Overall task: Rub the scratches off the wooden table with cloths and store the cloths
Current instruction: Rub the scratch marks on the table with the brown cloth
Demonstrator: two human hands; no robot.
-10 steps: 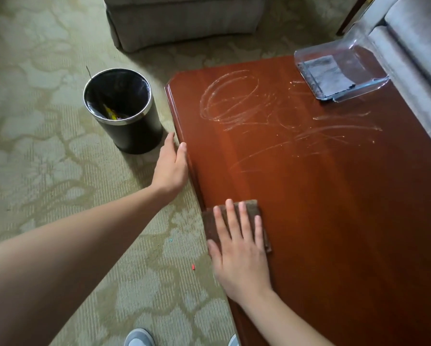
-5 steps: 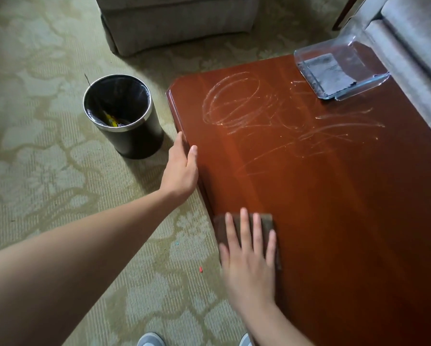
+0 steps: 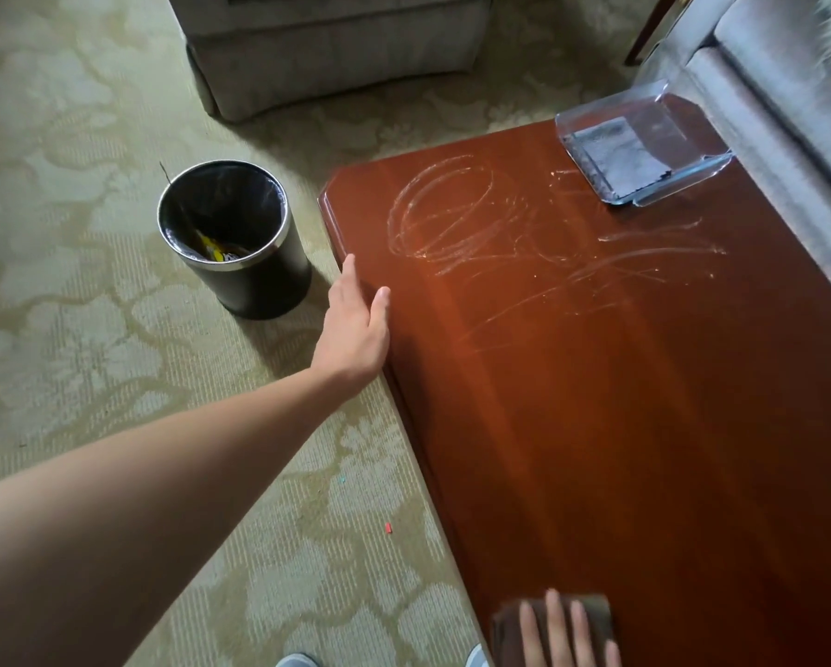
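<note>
The room had a patterned green carpet (image 3: 90, 305) on which a polished reddish wooden table (image 3: 644, 450) stood, its glossy top filling the right of the head view.

A brown cloth (image 3: 596, 611) lay flat on the table's near end, just inside the left edge. The right hand (image 3: 562, 635) pressed on it with fingers straight and spread, palm down; nothing was gripped. The cloth appeared soft, light and limp. Judged from this, it will slide easily on the gloss finish under flat pressure and will fold or bunch if lifted. For rubbing, hold it under the flat palm; for storing, pinch it at a corner or edge.

The scratches (image 3: 452, 219), pale loops and long streaks, marked the far half of the top, well apart from the cloth and not yet rubbed out.

The left hand (image 3: 355, 329) rested against the table's left edge nearer the scratches, fingers straight and together, thumb on the top surface, holding nothing.

A clear plastic tray (image 3: 683, 182) sat at the far right corner with a grey cloth (image 3: 615, 156) lying flat inside it. It is probably the storage place.

A black waste bin (image 3: 259, 281) stood on the carpet beside the table's far left corner. Grey upholstered seating (image 3: 336, 50) stood beyond.
</note>
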